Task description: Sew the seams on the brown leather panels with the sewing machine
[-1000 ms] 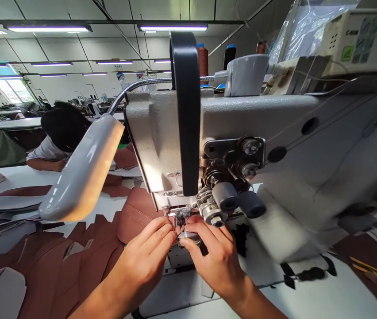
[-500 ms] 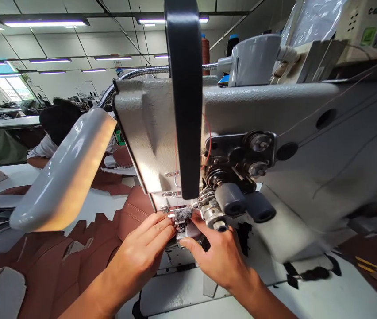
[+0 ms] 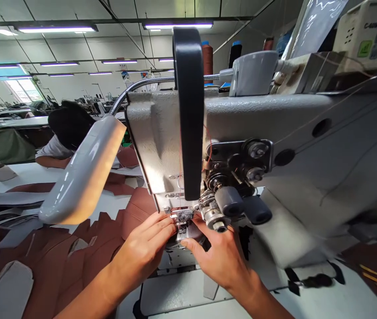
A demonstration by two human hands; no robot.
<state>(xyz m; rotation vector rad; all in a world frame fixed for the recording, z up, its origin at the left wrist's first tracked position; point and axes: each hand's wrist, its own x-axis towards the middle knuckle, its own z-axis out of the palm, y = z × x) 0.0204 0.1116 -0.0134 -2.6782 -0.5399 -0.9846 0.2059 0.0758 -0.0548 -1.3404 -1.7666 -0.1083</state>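
An industrial sewing machine [image 3: 162, 133] fills the middle of the view, with its presser foot [image 3: 182, 228] low between my two hands. My left hand [image 3: 147, 241] lies left of the foot, fingers pressed together on a stitched brown leather piece [image 3: 138, 210]. Right of the foot, my right hand [image 3: 221, 254] holds the near edge of the work, thumb stretched toward the foot and fingertips hidden behind the machine's knobs. The leather piece runs behind the needle area, and most of it is hidden by the machine head and my hands.
A lit lamp [image 3: 85, 170] on a flexible neck hangs at the left. Brown cut pieces [image 3: 65, 270] are piled on the table beside my left arm. Grey cylinders [image 3: 230, 200] jut out above my right hand. Behind the lamp, another person [image 3: 55, 148] leans over a table.
The whole view has shifted slightly, so the machine and lamp sit a little lower and further right. Both hands keep nearly the same place at the presser foot.
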